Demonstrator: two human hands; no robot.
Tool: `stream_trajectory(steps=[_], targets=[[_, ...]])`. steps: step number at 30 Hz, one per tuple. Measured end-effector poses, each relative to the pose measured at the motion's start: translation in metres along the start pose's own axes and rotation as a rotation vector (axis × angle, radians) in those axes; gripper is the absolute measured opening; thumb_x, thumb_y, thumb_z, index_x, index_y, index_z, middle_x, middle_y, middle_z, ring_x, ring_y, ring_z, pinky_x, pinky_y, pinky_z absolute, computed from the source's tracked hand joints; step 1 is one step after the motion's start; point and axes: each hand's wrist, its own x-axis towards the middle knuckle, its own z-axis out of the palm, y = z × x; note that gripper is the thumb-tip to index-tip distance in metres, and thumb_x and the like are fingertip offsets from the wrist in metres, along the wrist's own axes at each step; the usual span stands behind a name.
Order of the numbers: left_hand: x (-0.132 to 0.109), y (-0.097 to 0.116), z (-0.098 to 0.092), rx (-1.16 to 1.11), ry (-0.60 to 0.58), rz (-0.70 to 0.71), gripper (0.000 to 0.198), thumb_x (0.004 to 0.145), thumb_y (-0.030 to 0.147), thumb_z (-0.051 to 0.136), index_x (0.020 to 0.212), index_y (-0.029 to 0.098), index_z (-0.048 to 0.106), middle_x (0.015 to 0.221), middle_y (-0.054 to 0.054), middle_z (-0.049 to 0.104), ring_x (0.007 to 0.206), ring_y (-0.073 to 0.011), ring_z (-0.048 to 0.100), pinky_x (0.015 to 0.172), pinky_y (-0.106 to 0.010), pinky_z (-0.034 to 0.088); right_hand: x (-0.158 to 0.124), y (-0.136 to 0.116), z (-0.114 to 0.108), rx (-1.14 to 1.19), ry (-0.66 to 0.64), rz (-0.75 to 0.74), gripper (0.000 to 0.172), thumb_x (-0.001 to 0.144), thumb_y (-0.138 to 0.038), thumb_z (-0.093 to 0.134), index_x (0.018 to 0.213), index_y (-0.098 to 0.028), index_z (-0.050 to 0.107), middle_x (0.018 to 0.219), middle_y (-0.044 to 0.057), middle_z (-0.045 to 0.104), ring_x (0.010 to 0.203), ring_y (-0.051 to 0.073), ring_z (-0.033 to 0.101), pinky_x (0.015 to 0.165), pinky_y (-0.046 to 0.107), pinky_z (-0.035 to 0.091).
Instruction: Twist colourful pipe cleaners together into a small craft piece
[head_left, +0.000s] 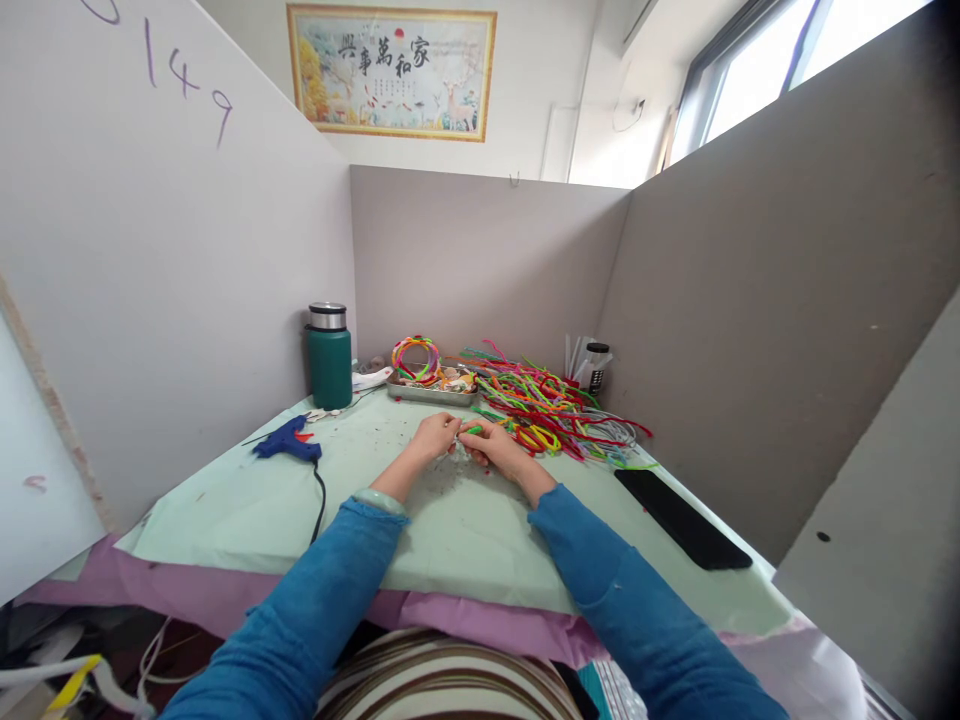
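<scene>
My left hand (435, 437) and my right hand (496, 447) meet over the middle of the table, fingertips almost touching. Between the thumb and fingers of my right hand is a short bright green piece (473, 430), which looks like pipe cleaner. My left fingers are pinched together at its left end; what they grip is too small to make out. Some pale, whitish strands (456, 455) show just below the fingertips. Behind my right hand lies a big tangle of coloured pipe cleaners (540, 395), red, green, yellow, orange and grey.
A metal tray (431, 393) holds small pieces and a coloured ring bundle (415, 360). Left stand a green flask (330, 358) and a blue glue gun (289, 440) with its cord. A black flat slab (682, 518) lies right. Grey partitions (487, 260) enclose the table.
</scene>
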Motion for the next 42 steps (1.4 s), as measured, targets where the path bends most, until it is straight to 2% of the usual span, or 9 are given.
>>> stream_trajectory(steps=[4, 9, 11, 17, 25, 31, 35, 42], targets=[[0.0, 0.0, -0.001, 0.004, 0.035, 0.05, 0.035, 0.079, 0.036, 0.043, 0.09, 0.012, 0.066, 0.05, 0.0, 0.056, 0.051, -0.0113, 0.05, 0.055, -0.021, 0.036, 0.002, 0.003, -0.002, -0.028, 0.05, -0.021, 0.029, 0.07, -0.044, 0.065, 0.074, -0.017, 0.056, 0.052, -0.005, 0.047, 0.04, 0.006, 0.035, 0.037, 0.021, 0.023], [0.005, -0.003, 0.001, -0.03, 0.03, 0.203, 0.036, 0.078, 0.033, 0.039, 0.082, 0.014, 0.069, 0.056, 0.0, 0.058, 0.058, -0.0115, 0.051, 0.055, -0.02, 0.036, 0.007, 0.007, -0.005, 0.017, 0.118, -0.008, 0.035, 0.069, -0.05, 0.064, 0.066, -0.017, 0.053, 0.051, -0.005, 0.045, 0.039, 0.005, 0.033, 0.037, 0.021, 0.022], [0.008, -0.005, 0.003, -0.073, 0.047, 0.212, 0.037, 0.077, 0.032, 0.04, 0.09, 0.014, 0.069, 0.059, 0.0, 0.06, 0.059, -0.0114, 0.051, 0.056, -0.02, 0.038, 0.008, 0.008, -0.006, 0.061, 0.133, 0.002, 0.037, 0.068, -0.051, 0.065, 0.065, -0.017, 0.052, 0.051, -0.005, 0.044, 0.039, 0.005, 0.032, 0.037, 0.021, 0.021], [0.008, -0.006, 0.006, -0.11, 0.036, 0.284, 0.034, 0.074, 0.026, 0.045, 0.092, 0.014, 0.071, 0.075, -0.002, 0.068, 0.066, -0.0116, 0.054, 0.061, -0.02, 0.042, 0.008, 0.005, -0.007, 0.215, 0.104, 0.05, 0.038, 0.065, -0.051, 0.068, 0.068, -0.017, 0.052, 0.056, -0.005, 0.046, 0.042, 0.005, 0.033, 0.038, 0.021, 0.021], [0.005, -0.001, 0.002, -0.093, 0.114, 0.195, 0.03, 0.074, 0.025, 0.052, 0.093, 0.013, 0.072, 0.085, -0.006, 0.072, 0.076, -0.0161, 0.06, 0.07, -0.023, 0.045, 0.008, 0.008, -0.004, 0.213, 0.069, 0.078, 0.039, 0.064, -0.051, 0.069, 0.069, -0.017, 0.051, 0.057, -0.004, 0.048, 0.042, 0.005, 0.036, 0.038, 0.021, 0.021], [0.003, 0.001, 0.001, -0.035, 0.132, 0.206, 0.027, 0.077, 0.027, 0.052, 0.088, 0.015, 0.073, 0.086, -0.005, 0.072, 0.078, -0.0162, 0.06, 0.071, -0.023, 0.043, 0.007, 0.007, -0.005, 0.196, 0.085, 0.062, 0.039, 0.064, -0.051, 0.069, 0.071, -0.017, 0.051, 0.059, -0.004, 0.048, 0.044, 0.005, 0.037, 0.039, 0.021, 0.022], [0.0, 0.002, 0.0, 0.056, 0.208, 0.259, 0.024, 0.078, 0.027, 0.053, 0.086, 0.016, 0.072, 0.087, -0.005, 0.07, 0.079, -0.0146, 0.059, 0.072, -0.023, 0.042, 0.007, 0.007, -0.005, 0.18, 0.075, 0.04, 0.037, 0.064, -0.048, 0.07, 0.074, -0.017, 0.054, 0.059, -0.005, 0.047, 0.045, 0.005, 0.036, 0.04, 0.021, 0.022], [-0.004, 0.001, 0.003, 0.176, 0.348, 0.453, 0.021, 0.082, 0.024, 0.05, 0.084, 0.016, 0.069, 0.082, -0.006, 0.063, 0.075, -0.0131, 0.055, 0.071, -0.023, 0.04, 0.009, 0.01, -0.004, 0.133, 0.083, 0.015, 0.031, 0.063, -0.044, 0.07, 0.073, -0.017, 0.059, 0.061, -0.003, 0.046, 0.049, 0.007, 0.036, 0.042, 0.021, 0.023]])
